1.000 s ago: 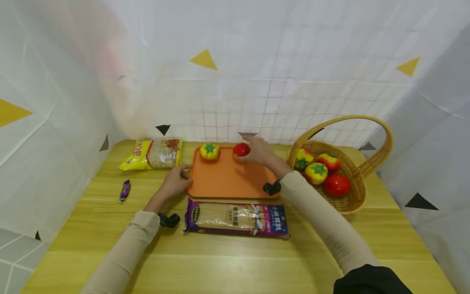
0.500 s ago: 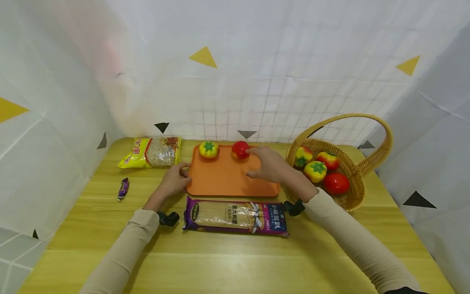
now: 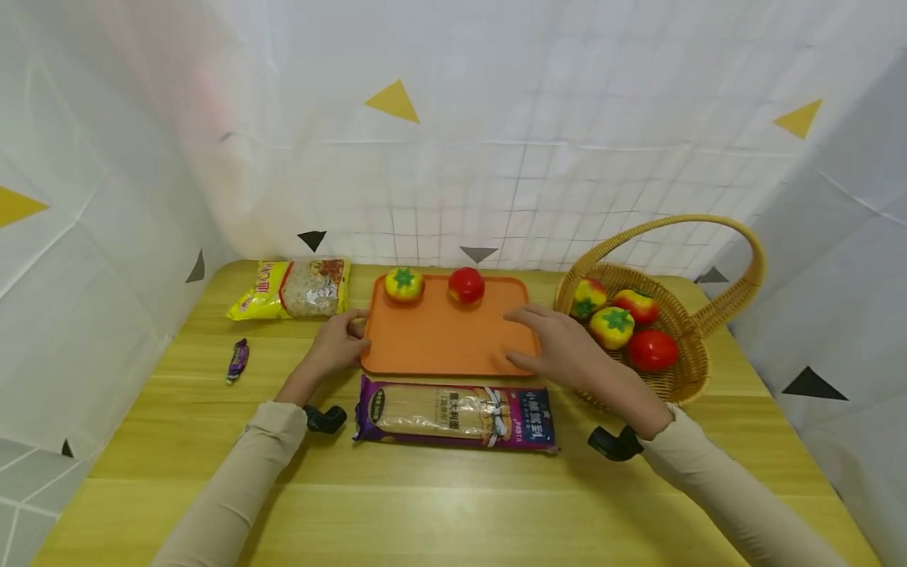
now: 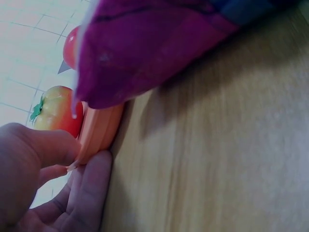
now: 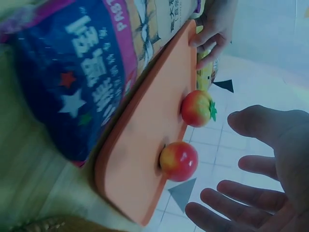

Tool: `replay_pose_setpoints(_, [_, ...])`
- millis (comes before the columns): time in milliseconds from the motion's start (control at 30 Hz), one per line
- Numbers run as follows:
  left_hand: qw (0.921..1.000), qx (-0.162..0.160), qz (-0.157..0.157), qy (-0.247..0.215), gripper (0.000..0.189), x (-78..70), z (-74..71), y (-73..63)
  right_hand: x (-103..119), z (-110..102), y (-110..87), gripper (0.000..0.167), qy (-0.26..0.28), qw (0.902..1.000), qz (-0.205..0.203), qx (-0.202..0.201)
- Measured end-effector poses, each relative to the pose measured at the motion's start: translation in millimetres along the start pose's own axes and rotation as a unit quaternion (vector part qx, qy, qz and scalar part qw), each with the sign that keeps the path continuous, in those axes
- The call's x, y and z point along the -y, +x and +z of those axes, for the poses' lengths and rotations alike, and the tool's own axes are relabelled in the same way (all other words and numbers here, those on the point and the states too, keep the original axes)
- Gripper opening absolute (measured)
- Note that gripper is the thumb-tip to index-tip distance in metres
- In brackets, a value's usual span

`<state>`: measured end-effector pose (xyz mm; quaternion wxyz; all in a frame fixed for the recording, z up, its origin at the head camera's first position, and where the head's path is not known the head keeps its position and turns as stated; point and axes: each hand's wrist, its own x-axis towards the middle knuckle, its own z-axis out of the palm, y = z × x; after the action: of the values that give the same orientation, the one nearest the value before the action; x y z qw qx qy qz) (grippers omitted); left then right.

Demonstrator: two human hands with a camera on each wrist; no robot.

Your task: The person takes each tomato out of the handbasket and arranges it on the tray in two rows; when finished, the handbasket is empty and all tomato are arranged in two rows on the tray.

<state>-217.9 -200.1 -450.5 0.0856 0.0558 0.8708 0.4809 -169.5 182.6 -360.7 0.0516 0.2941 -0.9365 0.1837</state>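
My left hand (image 3: 340,342) pinches the left edge of an orange tray (image 3: 439,339); in the left wrist view its thumb lies over the rim and the fingers under it. On the tray's far side sit a yellow-and-red toy fruit (image 3: 404,285) with a green leafy top and, to its right, a red toy fruit (image 3: 466,286). Nothing is in my right hand (image 3: 560,346), which hovers at the tray's right edge with fingers spread. The right wrist view shows that hand's open palm and fingers (image 5: 241,200) apart from both fruits.
A purple pasta packet (image 3: 453,416) lies along the tray's near side. At right stands a wicker basket (image 3: 690,378) with several toy fruits and a tall handle. A yellow food bag (image 3: 294,290) and a small purple-wrapped candy (image 3: 238,361) lie at left.
My right hand has let go of the red toy fruit on the tray and moved right and nearer, toward the basket. The left hand has stayed at the tray's edge.
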Motion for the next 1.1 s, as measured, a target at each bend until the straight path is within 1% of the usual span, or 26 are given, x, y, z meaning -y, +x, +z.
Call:
replay_pose_setpoints(133, [1.0, -0.004, 0.005, -0.007, 0.056, -1.6, 1.2, -1.4, -3.7, -4.8, -15.1, 0.055, -0.001, 0.9997, -0.002, -0.022])
replay_pose_setpoints(267, [0.9999, 0.005, 0.004, -0.012, 0.056, -3.5, 4.4, -2.6, -7.2, -12.1, -31.7, 0.053, 0.005, 0.9997, 0.014, -0.02])
replay_pose_setpoints(433, [0.9999, 0.003, 0.004, -0.009, 0.057, -4.0, 5.3, -1.1, -12.2, -20.8, -48.8, 0.053, 0.015, 0.9991, 0.032, -0.025])
replay_pose_setpoints(600, [1.0, 0.002, 0.002, -0.003, 0.058, -3.9, 1.0, -0.5, -19.9, -26.3, -60.9, 0.048, 0.021, 0.9977, 0.011, -0.064])
replay_pose_setpoints(667, [1.0, 0.002, 0.001, -0.005, 0.058, -3.2, 0.3, -1.2, -23.1, -28.7, -63.9, 0.046, 0.015, 0.9965, 0.001, -0.083])
replay_pose_setpoints(733, [1.0, 0.003, 0.0, -0.005, 0.058, -2.6, 0.3, -2.1, -26.5, -32.0, -66.7, 0.046, 0.005, 0.9955, 0.004, -0.094])
replay_pose_setpoints(867, [1.0, 0.003, -0.001, -0.003, 0.057, -3.4, 0.7, -3.4, -37.4, -38.8, -70.8, 0.048, -0.018, 0.9943, 0.042, -0.096])
replay_pose_setpoints(1100, [1.0, 0.004, 0.0, 0.0, 0.057, -4.8, -1.1, -2.0, -64.0, -46.8, -79.1, 0.057, -0.046, 0.9902, 0.112, -0.069])
